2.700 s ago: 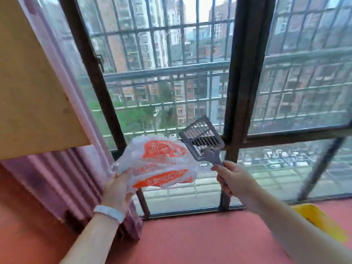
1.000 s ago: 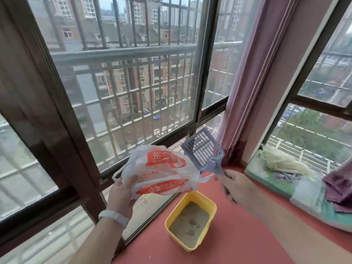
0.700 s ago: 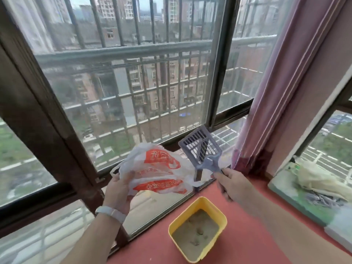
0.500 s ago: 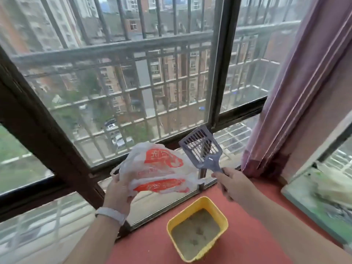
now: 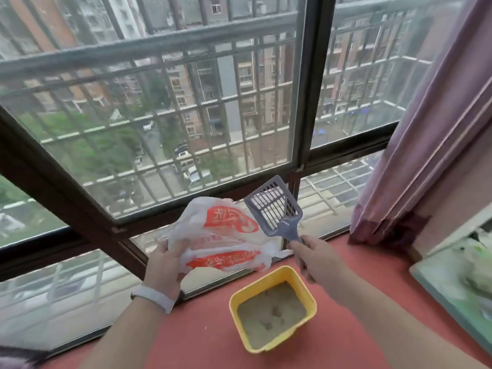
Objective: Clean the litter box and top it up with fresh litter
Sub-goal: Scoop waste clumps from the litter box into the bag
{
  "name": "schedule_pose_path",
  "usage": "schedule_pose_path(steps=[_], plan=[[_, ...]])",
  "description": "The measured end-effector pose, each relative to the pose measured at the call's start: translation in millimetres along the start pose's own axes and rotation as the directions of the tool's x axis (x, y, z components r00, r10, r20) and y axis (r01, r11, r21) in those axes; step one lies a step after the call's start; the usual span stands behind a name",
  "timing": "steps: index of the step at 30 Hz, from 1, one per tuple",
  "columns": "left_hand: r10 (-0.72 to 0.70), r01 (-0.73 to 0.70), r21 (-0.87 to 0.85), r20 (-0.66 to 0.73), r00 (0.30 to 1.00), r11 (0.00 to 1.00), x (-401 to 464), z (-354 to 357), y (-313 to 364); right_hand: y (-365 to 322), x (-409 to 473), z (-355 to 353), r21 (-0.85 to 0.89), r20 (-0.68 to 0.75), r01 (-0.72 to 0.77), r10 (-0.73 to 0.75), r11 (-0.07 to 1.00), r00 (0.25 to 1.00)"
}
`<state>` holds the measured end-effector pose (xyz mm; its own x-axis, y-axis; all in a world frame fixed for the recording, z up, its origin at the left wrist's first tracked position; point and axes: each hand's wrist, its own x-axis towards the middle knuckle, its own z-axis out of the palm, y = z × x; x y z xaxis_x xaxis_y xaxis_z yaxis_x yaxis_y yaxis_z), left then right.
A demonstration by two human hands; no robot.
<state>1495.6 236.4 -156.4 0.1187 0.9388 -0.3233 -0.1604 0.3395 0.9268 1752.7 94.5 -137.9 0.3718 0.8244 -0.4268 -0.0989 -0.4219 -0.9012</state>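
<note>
A yellow litter box (image 5: 235, 302) sits on the red floor by the window, filled with greyish litter (image 5: 269, 314) that has a few clumps on top. My left hand (image 5: 163, 265) grips a white plastic bag (image 5: 221, 235) with orange print, held up above and left of the box. My right hand (image 5: 316, 259) holds the handle of a grey slotted litter scoop (image 5: 274, 206), its blade raised and empty, just above the box's far edge.
A barred window (image 5: 186, 115) with a dark frame runs along the far side. A mauve curtain (image 5: 415, 145) hangs at the right. A low ledge with a green mat and pale bundles (image 5: 463, 278) lies at the far right. Red floor (image 5: 202, 339) surrounds the box.
My view has swung from the window to the right and down, bringing the yellow litter box into sight below my hands. Both hands keep the bag and scoop raised as before.
</note>
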Motion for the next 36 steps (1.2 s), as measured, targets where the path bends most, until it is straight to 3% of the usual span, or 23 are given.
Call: schedule_pose_path(steps=[5,14,23,29,36], plan=[[-0.078,0.078,-0.038,-0.005,0.997,0.996,4.1,-20.5,-18.8,19.2,-4.3,19.0,-0.048,-0.010,-0.029,0.029,0.998,1.000],[-0.159,0.158,0.039,0.028,0.987,0.987,18.0,-70.3,-56.6,70.6,-14.6,57.0,-0.162,-0.121,-0.115,0.095,0.980,0.988],[-0.211,0.219,0.056,-0.123,0.970,0.974,49.9,-87.1,-127.8,141.8,34.9,54.0,-0.244,-0.096,-0.253,0.237,0.936,0.967],[-0.222,0.240,0.053,-0.228,0.948,0.969,94.8,-81.5,-212.5,219.0,104.8,39.5,-0.289,-0.054,-0.269,0.265,0.919,0.963],[-0.176,0.246,0.217,-0.299,0.938,0.945,143.5,-80.0,-389.0,378.0,199.6,11.5,-0.334,-0.105,-0.373,0.359,0.866,0.928]])
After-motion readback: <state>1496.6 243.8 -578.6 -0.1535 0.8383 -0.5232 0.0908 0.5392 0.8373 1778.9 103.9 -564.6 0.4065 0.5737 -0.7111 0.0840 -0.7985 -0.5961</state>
